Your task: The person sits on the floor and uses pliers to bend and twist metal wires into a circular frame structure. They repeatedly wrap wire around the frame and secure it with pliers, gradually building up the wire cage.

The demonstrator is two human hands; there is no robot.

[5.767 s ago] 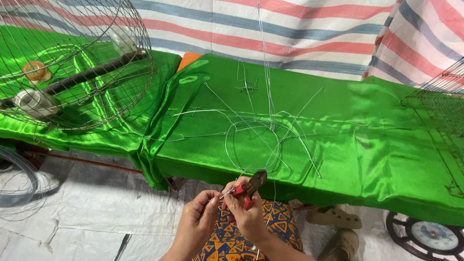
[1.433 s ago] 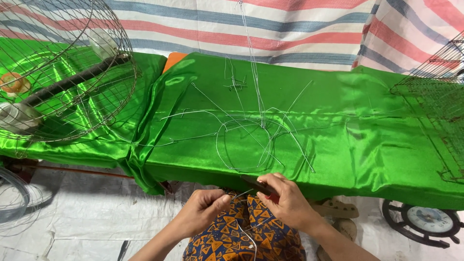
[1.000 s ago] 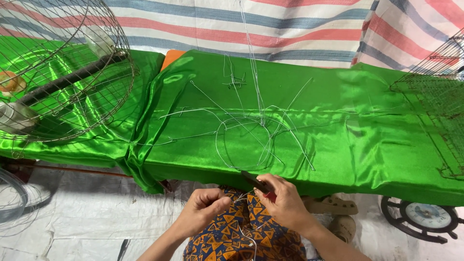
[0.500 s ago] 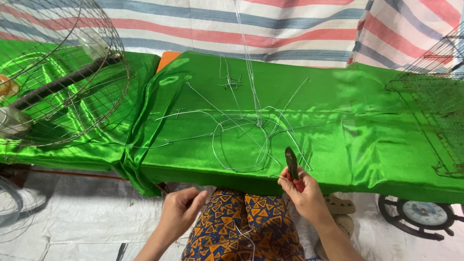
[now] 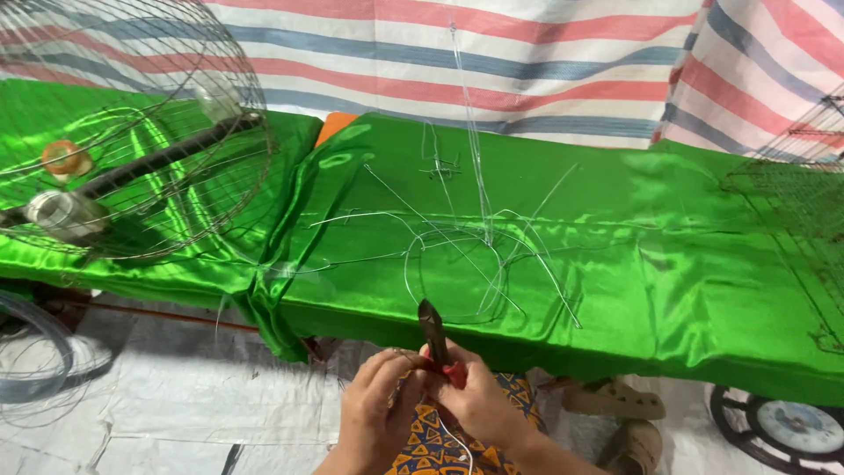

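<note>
The red-handled pliers (image 5: 434,339) stand nearly upright just in front of the near edge of the green cloth table (image 5: 668,264), dark nose pointing up against the cloth's hanging front, handles down between both hands. The right hand (image 5: 479,405) is clenched around the red handles, fingers curled over them. The left hand (image 5: 374,413) presses in beside the pliers from the left, its fingers bent and pinching at something thin, most likely a strand of wire, though what it grips is too fine to tell. On the table top just beyond the pliers lies a loose tangle of thin wires (image 5: 479,251), some looped, one rising upward. At the table's left end rests a round wire cage (image 5: 132,132). Below the table's right end sit a tan sandal (image 5: 615,400) and a dark wheel-shaped part (image 5: 778,431)
</note>
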